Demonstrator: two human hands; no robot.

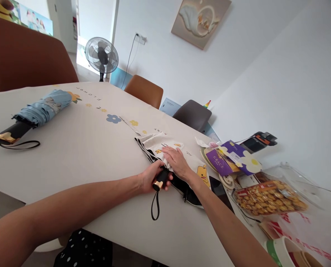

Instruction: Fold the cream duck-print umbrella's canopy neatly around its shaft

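A white umbrella (193, 159) with yellow cartoon figures lies on the table, its cloth loose and partly spread, black on the underside. My left hand (153, 177) is wrapped round its short black handle, which has a gold end and a hanging black wrist strap. Flat on the cloth just above the handle rests my right hand (176, 161), fingers stretched out. Farther left lies a light blue umbrella (45, 107), folded and bundled, with a black and gold handle.
A dark flat device (221, 193) lies by the white umbrella's right edge. Purple boxes (223, 161), a clear tub of cookies (271, 196) and paper cups (286, 252) crowd the right side. Chairs (145, 91) and a fan (102, 55) stand beyond the table (98, 159).
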